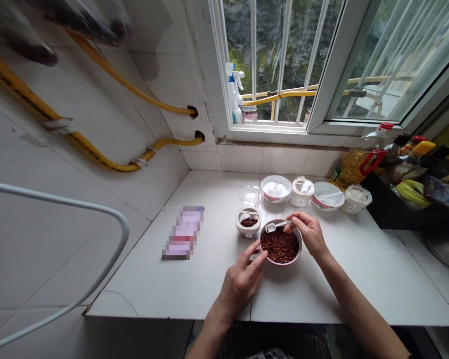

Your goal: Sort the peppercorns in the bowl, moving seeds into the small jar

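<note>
My right hand (310, 234) pinches a small white spoon (279, 225) by its handle, over the far side of a bowl (300, 249). Dark red-brown peppercorns (280, 247) fill much of this bowl. On the near left, my left hand (243, 276) grips the bowl's rim with thumb and fingers. Just left of the bowl stands a small seasoning jar (243, 230), its clear lid (251, 194) raised, with some of the same peppercorns inside. Whether the spoon's scoop holds anything is hard to make out.
Behind are a bowl of white granules (275, 192), a lidded jar (302, 192), another bowl (327, 197) with a spoon and a second lidded jar (357, 199). An oil bottle (353, 167) stands back right. A blurred lilac packet (184, 233) lies left on the white counter (145, 289).
</note>
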{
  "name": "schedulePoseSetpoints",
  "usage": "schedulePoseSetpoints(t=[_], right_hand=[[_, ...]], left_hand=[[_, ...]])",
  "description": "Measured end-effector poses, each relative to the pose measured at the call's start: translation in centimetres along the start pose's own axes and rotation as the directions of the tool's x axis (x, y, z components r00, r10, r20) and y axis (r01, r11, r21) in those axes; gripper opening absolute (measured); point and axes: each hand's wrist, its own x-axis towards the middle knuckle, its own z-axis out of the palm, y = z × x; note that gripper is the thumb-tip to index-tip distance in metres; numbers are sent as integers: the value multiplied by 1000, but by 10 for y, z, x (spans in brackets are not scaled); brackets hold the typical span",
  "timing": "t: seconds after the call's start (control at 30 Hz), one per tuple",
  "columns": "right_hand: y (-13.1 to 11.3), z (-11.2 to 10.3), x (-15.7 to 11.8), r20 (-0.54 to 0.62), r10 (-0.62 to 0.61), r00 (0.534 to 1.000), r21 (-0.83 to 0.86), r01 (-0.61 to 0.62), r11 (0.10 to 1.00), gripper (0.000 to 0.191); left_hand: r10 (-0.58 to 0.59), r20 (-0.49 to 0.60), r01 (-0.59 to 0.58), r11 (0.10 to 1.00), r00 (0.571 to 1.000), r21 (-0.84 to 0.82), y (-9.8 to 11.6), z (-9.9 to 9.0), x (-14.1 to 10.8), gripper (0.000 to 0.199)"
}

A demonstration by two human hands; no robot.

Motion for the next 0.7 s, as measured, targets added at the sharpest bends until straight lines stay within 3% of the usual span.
schedulePoseSetpoints(t=[0.13, 0.23, 0.3, 0.37, 0.43, 0.5, 0.6, 0.7], right_hand=[[-2, 9, -2, -7, -89, 996, 29, 90, 996, 28], [-1, 20, -6, 42, -229, 972, -65, 232, 971, 24], [1, 27, -7, 122, -374, 919, -201, 392, 898, 22], [2, 30, -7, 216, -511, 832, -320, 555, 768, 24], [1, 28, -8, 243, -590, 770, -384, 635, 670, 25], [-1, 21, -9, 172, -597, 784, -409, 608, 680, 23], [-3, 5, -9, 37, -506, 862, -418, 474, 775, 19], [1, -6, -6, 86, -431, 898, -503, 413, 759, 17]], left_hand=[[-4, 1, 4, 1000, 1000, -3, 0, 1, 0, 43], [-3, 1, 3, 1000, 1000, -5, 0, 1, -1, 43], [-2, 6, 2, 1000, 1000, -6, -1, 1, -1, 43], [-2, 9, 2, 1000, 1000, -9, -1, 1, -2, 43], [-4, 10, 4, 1000, 1000, -13, -1, 1, -2, 43], [-8, 8, 8, 1000, 1000, -15, -1, 1, -1, 44], [-12, 10, 12, 1000, 1000, -15, 0, 0, -1, 44], [-8, 8, 8, 1000, 1000, -6, 0, 1, -1, 43]])
